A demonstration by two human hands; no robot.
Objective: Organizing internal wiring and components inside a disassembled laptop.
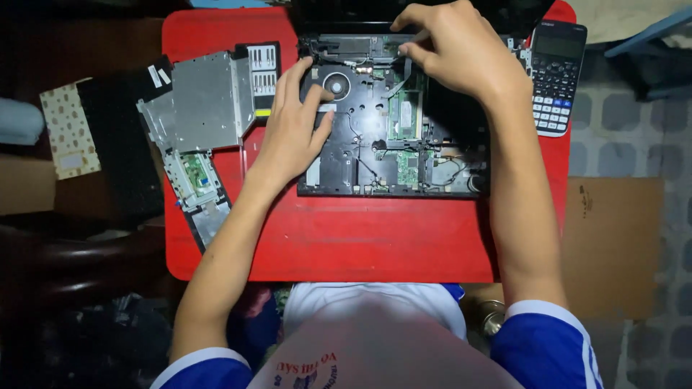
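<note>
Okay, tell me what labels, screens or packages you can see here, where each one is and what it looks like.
Calculator screen: top right of the red table, dark rectangular display, unlit.
Label strip: on the removed panel at left, small white rectangle.
Spotted card: far left, cream with dots, blank white patch.

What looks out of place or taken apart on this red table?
The laptop lies opened up, its circuit boards and fan bare. Its removed cover panel sits askew to the left. The left hand rests on the laptop; the right hand pinches something at its top edge.
</note>
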